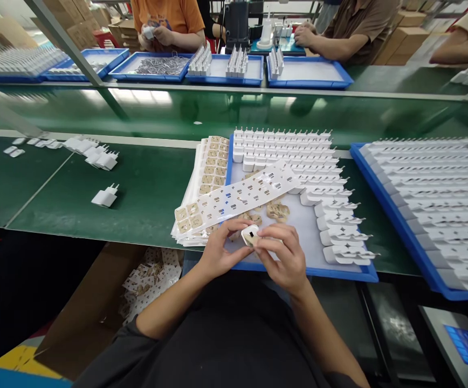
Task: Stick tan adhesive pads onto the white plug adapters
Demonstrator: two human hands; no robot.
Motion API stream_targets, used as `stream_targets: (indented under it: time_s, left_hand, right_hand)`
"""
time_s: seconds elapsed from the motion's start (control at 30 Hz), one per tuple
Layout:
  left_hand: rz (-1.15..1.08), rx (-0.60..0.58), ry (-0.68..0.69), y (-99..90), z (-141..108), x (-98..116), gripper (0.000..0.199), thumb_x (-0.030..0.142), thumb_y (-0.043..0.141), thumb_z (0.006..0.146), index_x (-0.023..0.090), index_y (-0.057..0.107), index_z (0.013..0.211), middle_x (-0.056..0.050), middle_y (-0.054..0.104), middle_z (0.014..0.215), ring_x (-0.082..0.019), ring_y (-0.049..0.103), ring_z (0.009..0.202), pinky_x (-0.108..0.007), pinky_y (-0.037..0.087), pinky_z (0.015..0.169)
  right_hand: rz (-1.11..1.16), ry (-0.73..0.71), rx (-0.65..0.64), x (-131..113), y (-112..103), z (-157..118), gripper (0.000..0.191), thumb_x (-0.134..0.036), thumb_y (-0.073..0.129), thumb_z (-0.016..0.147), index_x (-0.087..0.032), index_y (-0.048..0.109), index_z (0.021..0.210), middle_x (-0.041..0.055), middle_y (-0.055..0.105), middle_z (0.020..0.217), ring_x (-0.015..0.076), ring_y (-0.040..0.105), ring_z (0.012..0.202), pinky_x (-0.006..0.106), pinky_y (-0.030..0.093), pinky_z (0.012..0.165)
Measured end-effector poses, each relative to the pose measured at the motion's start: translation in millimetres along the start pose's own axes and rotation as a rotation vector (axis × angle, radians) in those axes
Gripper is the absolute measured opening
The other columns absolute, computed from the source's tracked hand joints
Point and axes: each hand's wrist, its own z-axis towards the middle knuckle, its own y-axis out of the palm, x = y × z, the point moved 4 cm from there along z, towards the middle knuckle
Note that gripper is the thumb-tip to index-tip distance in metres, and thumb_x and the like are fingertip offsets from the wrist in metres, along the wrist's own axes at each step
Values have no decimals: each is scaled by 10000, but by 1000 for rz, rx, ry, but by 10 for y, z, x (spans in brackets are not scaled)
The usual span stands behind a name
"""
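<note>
Between my hands, over the front of a blue-rimmed tray [318, 273], is a small white housing [248, 233] with a dark spot on its face. My left hand [222, 249] pinches it from the left. The fingers of my right hand [284, 253] are closed at its right side, touching a small tan piece on it. A partly used white sticker sheet [242, 196] lies slanted across the tray and a stack of sheets with tan stickers [213, 167]. Tan pieces [277, 211] lie in the tray, beside rows of white plug adapters [294, 156].
Another blue tray [399, 215] of adapters stands at the right. Loose adapters [105, 196] lie on the green bench at left. Below is a cardboard box [84, 307] with used sheets. Across the bench, people work behind several blue trays [310, 83].
</note>
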Motion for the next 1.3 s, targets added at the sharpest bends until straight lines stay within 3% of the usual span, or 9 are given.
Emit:
stream_targets:
  time_s: [0.13,0.23,0.33,0.57,0.7,0.8,0.97,1.17,1.3]
  left_hand:
    - [25,46,-70,-6,8,-29,405,211,779,843,229,579,1195,-114,691,1237,-251,644,1209,-410,501,1036]
    - [73,106,-72,-7,1,10,404,193,769,830,227,560,1173,-109,694,1214,-243,650,1173,-381,508,985]
    - [167,212,-73,-165,-5,34,470,172,751,807,231,530,1218,-102,687,1210,-229,670,1111,-359,526,945]
    - [786,736,-207,-1744,-104,-174,409,235,700,798,179,563,1180,-100,634,1157,-219,651,1048,-364,536,973]
    - [1080,815,-398,-2553,-241,-324,369,237,719,772,169,585,1108,-122,667,1125,-302,593,1134,-476,463,1048]
    - [1241,828,-533,-2821,-340,-344,379,259,728,769,175,609,1118,-147,667,1158,-383,507,1232,-575,392,1067]
    - [1345,836,-519,-2704,-295,-225,383,338,686,826,177,645,1172,-191,555,1355,-420,414,1310,-583,355,1064]
    - [948,139,-478,-1955,31,-327,359,541,647,864,229,741,1014,-105,679,1163,-312,536,1157,-490,377,1083]
    - [767,83,-565,-1750,64,-281,370,545,764,733,205,709,869,-86,686,1052,-300,567,1058,-442,466,960]
  right_hand:
    - [214,194,117,173,-147,-32,72,-213,584,966,-261,637,962,25,665,872,202,651,847,371,562,757]
    - [-69,394,162,450,-272,-62,81,-264,605,965,-244,671,1007,38,693,899,205,664,837,369,562,771]
    - [-422,352,-12,650,-272,-64,247,-331,588,965,-218,703,1152,108,724,1103,283,675,1030,472,553,920]
    - [-485,271,59,771,-262,-97,259,-376,571,976,-225,737,1105,96,730,1130,278,701,1041,440,591,882]
    - [-456,244,1,774,-224,-84,263,-389,557,983,-221,736,1077,88,734,1109,269,703,1028,422,593,859]
    - [-448,232,-8,768,-207,-69,258,-384,556,983,-215,734,1064,88,739,1092,265,711,1008,415,588,855]
    - [-453,231,-23,742,-187,-47,239,-373,553,980,-217,729,1024,82,752,1056,238,722,938,387,589,833]
    - [-417,208,-44,764,-181,-80,221,-355,554,982,-220,723,1030,88,748,1031,258,713,973,418,589,823]
    - [-415,203,-39,747,-207,-91,196,-325,561,983,-226,721,1038,85,748,1030,267,710,1001,423,590,823]
